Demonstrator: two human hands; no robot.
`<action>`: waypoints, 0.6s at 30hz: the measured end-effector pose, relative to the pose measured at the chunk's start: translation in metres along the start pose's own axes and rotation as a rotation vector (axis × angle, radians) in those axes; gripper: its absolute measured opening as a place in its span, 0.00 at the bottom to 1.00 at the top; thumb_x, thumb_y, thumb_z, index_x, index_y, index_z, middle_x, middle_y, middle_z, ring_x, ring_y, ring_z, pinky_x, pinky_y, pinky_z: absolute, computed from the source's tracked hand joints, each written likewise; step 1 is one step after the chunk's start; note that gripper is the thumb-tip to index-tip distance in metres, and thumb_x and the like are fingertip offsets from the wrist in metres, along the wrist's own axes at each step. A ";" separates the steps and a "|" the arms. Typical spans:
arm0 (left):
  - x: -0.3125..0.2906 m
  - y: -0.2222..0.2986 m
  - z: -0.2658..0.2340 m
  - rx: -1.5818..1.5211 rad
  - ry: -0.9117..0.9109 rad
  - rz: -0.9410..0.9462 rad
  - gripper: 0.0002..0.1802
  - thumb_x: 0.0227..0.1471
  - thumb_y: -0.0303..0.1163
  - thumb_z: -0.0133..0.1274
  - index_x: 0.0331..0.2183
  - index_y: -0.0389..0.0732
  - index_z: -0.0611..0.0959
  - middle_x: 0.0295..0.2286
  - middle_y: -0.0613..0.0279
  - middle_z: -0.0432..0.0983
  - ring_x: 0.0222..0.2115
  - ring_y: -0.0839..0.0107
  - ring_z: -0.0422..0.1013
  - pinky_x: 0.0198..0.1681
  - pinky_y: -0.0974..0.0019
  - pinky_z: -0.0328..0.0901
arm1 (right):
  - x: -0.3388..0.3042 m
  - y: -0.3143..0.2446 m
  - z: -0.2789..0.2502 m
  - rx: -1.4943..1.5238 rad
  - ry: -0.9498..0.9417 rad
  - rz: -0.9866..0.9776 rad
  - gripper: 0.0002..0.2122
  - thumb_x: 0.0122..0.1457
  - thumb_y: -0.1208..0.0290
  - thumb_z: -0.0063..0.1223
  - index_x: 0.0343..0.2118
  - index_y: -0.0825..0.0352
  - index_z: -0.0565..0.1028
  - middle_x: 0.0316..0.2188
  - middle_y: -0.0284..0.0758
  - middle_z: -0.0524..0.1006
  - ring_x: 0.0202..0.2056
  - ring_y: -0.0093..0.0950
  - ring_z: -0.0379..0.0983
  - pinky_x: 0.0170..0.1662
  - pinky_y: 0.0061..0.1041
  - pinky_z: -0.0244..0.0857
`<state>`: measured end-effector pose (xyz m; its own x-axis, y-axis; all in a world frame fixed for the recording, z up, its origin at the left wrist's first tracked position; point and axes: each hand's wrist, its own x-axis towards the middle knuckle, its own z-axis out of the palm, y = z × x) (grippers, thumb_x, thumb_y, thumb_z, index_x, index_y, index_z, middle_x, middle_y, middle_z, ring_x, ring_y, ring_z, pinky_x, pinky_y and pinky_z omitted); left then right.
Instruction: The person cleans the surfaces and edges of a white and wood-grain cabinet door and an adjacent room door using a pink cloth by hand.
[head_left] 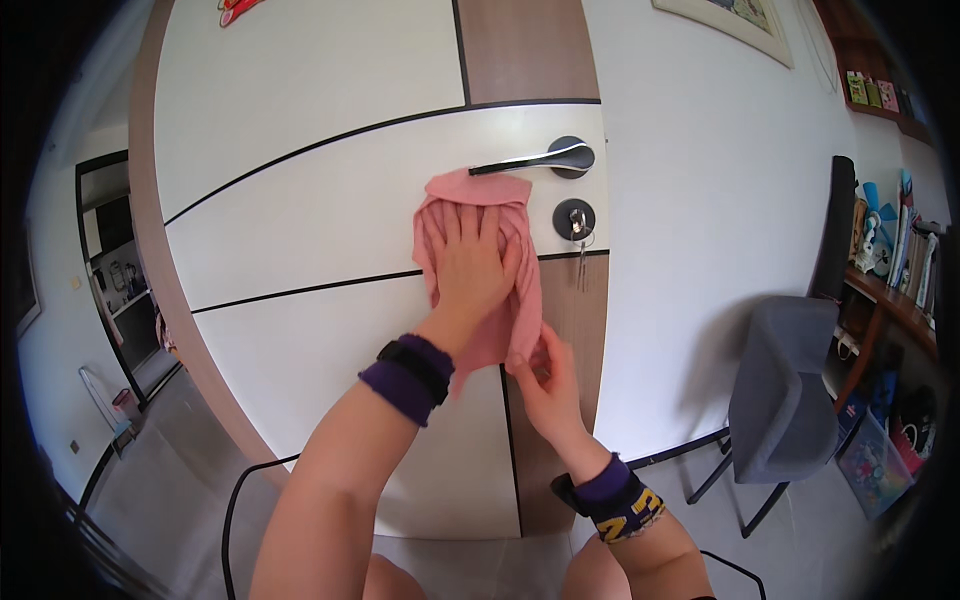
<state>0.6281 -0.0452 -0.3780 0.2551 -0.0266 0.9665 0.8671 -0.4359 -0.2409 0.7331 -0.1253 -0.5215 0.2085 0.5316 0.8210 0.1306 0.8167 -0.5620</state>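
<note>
Pressing the pink cloth (pixel 525 295) on the door (pixel 310 225) below the handle (pixel 566 157) with slightly spread left hand (pixel 472 265); pinching its lower edge, good for holding, with right hand (pixel 549 388); probably handling soft, light.

Bold yellow characters, number-like in shape, stand on the dark purple wristband (pixel 628 508) just below the right hand (pixel 550 392), wrapping with the band so that part of them turns out of sight. Well to the right of both that hand and the left hand (pixel 468 262), the spines of the upright books (pixel 912 258) are too small to read, and so are the faces of the little coloured boxes (pixel 872 93) higher up on that side.
</note>
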 end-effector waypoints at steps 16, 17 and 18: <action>-0.069 -0.031 0.061 -0.254 -0.255 0.364 0.36 0.48 0.44 0.57 0.56 0.38 0.72 0.60 0.44 0.57 0.63 0.38 0.48 0.65 0.35 0.37 | -0.023 0.047 -0.032 -0.299 -0.187 -0.025 0.31 0.50 0.77 0.59 0.60 0.66 0.66 0.51 0.44 0.63 0.45 0.40 0.69 0.47 0.31 0.68; -0.068 -0.036 0.055 -0.273 -0.291 0.369 0.36 0.48 0.44 0.57 0.56 0.38 0.72 0.60 0.44 0.57 0.63 0.38 0.48 0.65 0.35 0.37 | -0.025 0.046 -0.032 -0.281 -0.227 0.032 0.31 0.50 0.77 0.59 0.60 0.66 0.66 0.51 0.44 0.63 0.46 0.40 0.69 0.47 0.32 0.68; -0.062 -0.041 0.051 -0.278 -0.306 0.372 0.36 0.48 0.43 0.57 0.56 0.38 0.72 0.60 0.44 0.57 0.64 0.40 0.47 0.66 0.35 0.37 | -0.025 0.046 -0.031 -0.262 -0.267 0.090 0.31 0.50 0.77 0.59 0.60 0.66 0.66 0.51 0.45 0.63 0.46 0.41 0.69 0.48 0.33 0.68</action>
<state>0.5983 0.0203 -0.4329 0.6711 0.0198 0.7411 0.5597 -0.6691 -0.4889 0.7643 -0.1080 -0.5705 -0.0250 0.6662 0.7453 0.3735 0.6978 -0.6112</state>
